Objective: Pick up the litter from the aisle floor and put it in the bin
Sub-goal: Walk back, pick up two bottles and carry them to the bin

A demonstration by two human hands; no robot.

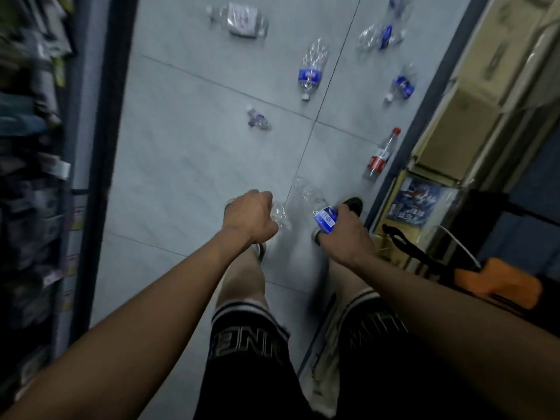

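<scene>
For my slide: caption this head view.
Both hands hold crushed bottles; more litter the aisle floor.

seven plastic bottles loose on the floor: five with blue labels (309, 74) (385, 36) (403, 86) (258, 119) (398, 3), one with a red label and red cap (380, 157), one wider with a white label (241, 19). two more crushed bottles in hand, one clear in the left grip (250, 218), one blue-labelled (325, 218) in the right grip (345, 234). nine bottles altogether, several blurred. two hands, two shoes partly seen.
</scene>
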